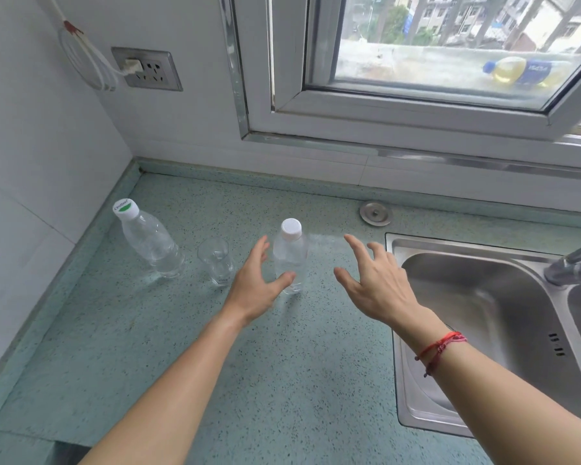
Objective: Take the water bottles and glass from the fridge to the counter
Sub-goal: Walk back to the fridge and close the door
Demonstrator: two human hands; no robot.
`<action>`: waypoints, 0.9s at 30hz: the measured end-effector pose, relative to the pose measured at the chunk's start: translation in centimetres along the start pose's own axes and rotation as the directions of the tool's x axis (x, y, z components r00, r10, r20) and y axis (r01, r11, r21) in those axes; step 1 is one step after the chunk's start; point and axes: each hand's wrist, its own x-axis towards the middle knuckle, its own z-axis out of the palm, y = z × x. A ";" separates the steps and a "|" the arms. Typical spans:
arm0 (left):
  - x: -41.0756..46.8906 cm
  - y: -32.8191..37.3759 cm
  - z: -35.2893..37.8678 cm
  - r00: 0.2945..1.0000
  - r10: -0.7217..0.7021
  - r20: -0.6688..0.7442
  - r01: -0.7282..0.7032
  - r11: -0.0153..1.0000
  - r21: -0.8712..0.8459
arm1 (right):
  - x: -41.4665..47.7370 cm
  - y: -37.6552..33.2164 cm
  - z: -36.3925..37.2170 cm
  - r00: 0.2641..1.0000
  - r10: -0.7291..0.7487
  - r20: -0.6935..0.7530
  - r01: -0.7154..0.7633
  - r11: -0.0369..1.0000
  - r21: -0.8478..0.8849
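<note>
All three items stand upright on the counter [282, 380], in a row left of the sink [467, 286].
- Small bottle [291, 260], white cap: nearest the sink, near its left rim but apart from it.
- Glass [217, 261]: farther left of the sink, mouth up.
- Big bottle [151, 243], green-and-white cap: farthest from the sink, by the left wall.
- None of the three touch each other.

Left hand [254, 290]: fingers spread and straight, nothing gripped. It sits on the side of the small bottle away from the sink, between it and the glass. The thumb overlaps the bottle's lower body in view; can't tell if it touches.

Right hand [376, 286]: also spread and loose, holding nothing. It hovers between the small bottle and the sink's left rim, clear of the bottle. Red string bracelet [440, 350] on that wrist, over the sink's left edge.

Other:
- Tap [574, 263] on the sink's right side.
- Round metal cap [376, 213] on the counter, just behind the sink's back-left corner.
- Wall socket [148, 70] with a white plug, well up and left of the sink.
- Window [450, 45] behind the sink, with a yellow bottle [524, 72] lying on the ledge outside.
</note>
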 end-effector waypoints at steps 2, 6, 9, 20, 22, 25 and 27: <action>-0.7 0.8 -0.5 1.000 0.027 -0.016 -0.026 0.999 0.027 | -0.5 -0.2 -0.6 1.000 -0.012 -0.017 0.012 1.000 0.006; -2.3 2.6 -1.5 0.996 0.085 -0.040 -0.081 0.993 0.082 | -1.7 -0.8 -2.1 0.999 -0.029 -0.045 0.030 0.999 0.018; -3.6 4.2 -2.1 0.989 0.128 -0.068 -0.119 0.984 0.133 | -2.7 -1.1 -3.6 0.996 -0.047 -0.077 0.048 0.999 0.015; -6.8 12.1 -4.6 0.911 0.381 -0.158 -0.314 0.889 0.332 | -5.2 -1.5 -11.1 0.964 -0.101 -0.247 0.101 0.995 -0.013; -7.0 13.8 -5.0 0.894 0.419 -0.161 -0.342 0.868 0.361 | -5.6 -1.6 -12.7 0.954 -0.099 -0.283 0.096 0.995 -0.025; -7.4 16.3 -5.4 0.864 0.474 -0.171 -0.383 0.838 0.388 | -6.2 -1.5 -15.1 0.937 -0.101 -0.334 0.095 0.995 -0.033; -7.6 17.7 -5.4 0.835 0.521 -0.178 -0.409 0.804 0.432 | -6.5 -1.3 -16.6 0.922 -0.110 -0.370 0.100 0.994 -0.046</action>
